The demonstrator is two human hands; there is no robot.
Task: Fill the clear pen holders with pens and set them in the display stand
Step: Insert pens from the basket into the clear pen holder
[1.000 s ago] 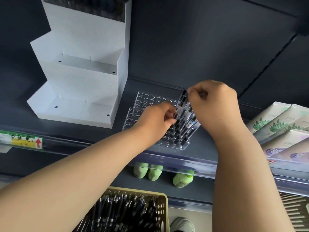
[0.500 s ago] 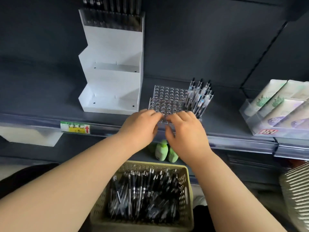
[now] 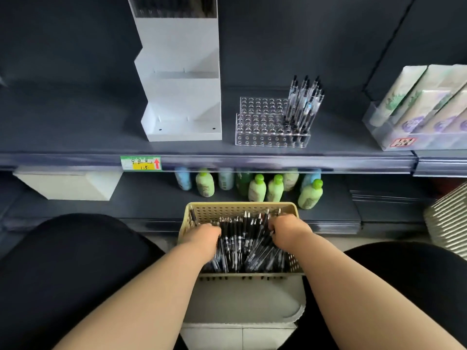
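Pens [image 3: 242, 241] heaped in basket [image 3: 240, 208] below shelf [image 3: 75, 137]; holder [image 3: 262, 127] on shelf, mostly unfilled. Left hand [image 3: 202, 238] and right hand [image 3: 289, 232] dug in, fingers buried, can't tell what's gripped. I'd gather few, tips aligned, before lifting.

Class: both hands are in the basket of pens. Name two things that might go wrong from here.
The black pens lie crisscrossed in the beige perforated plastic basket; the left hand and right hand may lift extras and drop some.
The clear acrylic pen holder is loaded only at its right end; a careless push might tip it.
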